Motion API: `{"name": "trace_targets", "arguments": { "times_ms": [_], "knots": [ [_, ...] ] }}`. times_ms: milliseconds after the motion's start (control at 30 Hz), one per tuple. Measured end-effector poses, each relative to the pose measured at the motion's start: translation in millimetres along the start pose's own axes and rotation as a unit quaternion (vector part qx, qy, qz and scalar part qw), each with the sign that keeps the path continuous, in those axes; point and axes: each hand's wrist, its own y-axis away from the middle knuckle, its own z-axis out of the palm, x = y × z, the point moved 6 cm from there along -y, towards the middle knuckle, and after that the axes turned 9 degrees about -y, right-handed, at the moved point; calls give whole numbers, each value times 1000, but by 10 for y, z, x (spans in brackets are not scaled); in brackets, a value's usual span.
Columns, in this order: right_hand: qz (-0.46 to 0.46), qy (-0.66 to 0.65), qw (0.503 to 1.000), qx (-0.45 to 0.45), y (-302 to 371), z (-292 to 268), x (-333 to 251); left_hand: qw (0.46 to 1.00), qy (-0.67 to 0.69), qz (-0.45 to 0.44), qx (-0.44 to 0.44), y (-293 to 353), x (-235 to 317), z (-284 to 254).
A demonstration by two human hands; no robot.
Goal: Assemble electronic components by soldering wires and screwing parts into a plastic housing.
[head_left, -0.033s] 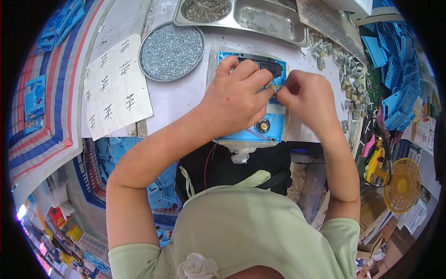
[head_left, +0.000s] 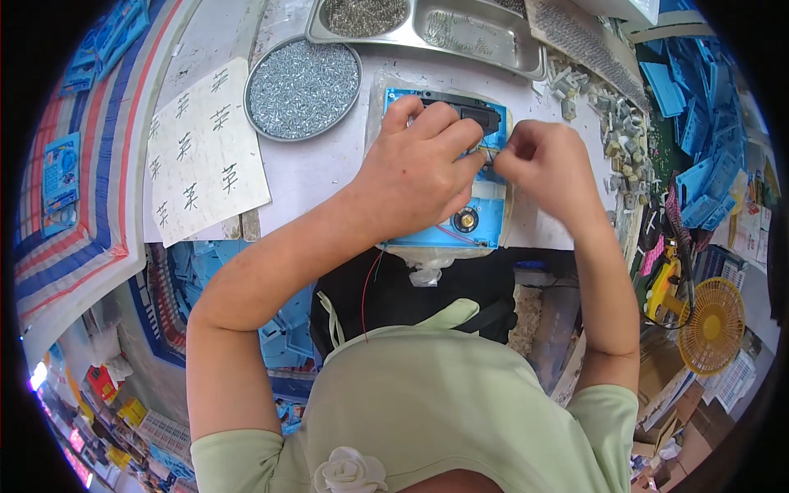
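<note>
A light-blue plastic housing [head_left: 491, 215] lies on the table in front of me, with a black part [head_left: 479, 121] in its upper half and a small round speaker [head_left: 466, 220] in its lower half. My left hand [head_left: 423, 164] rests over the housing's left side, fingers curled; what they grip is hidden beneath them. Just right of it, my right hand [head_left: 549, 168] is closed in a pinch at the housing's right edge. A thin yellowish wire [head_left: 491, 149] runs to its fingertips. Past the housing's near left corner a red wire [head_left: 366, 289] hangs down.
A round tray of small metal pins [head_left: 304, 90] stands far left, beside a handwritten paper sheet [head_left: 205, 156]. Behind the housing sits a steel compartment tray [head_left: 481, 62] with small metal parts. Small metal blocks [head_left: 620, 148] lie along the right edge, near blue plastic pieces [head_left: 707, 107] and a yellow fan [head_left: 712, 327].
My right hand has shifted very slightly up at the housing's right edge. My left hand and the housing stay almost in place.
</note>
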Motion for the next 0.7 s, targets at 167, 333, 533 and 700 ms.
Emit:
{"name": "trace_targets", "arguments": {
  "times_ms": [167, 333, 533, 700],
  "knots": [
    [81, -59, 987, -126, -181, 57, 153, 1000, -4, 11, -8, -14, 6, 10],
    [36, 103, 986, -126, -269, 45, -141, 1000, -11, 10, -15, 5, -31, 7],
    [186, -351, 905, -151, 3, 82, 501, 1000, 25, -3, -14, -6, -14, 3],
    [169, -376, 904, -112, 38, 155, 452, 999, 20, 1, -25, 3, -34, 11]
  ]
}}
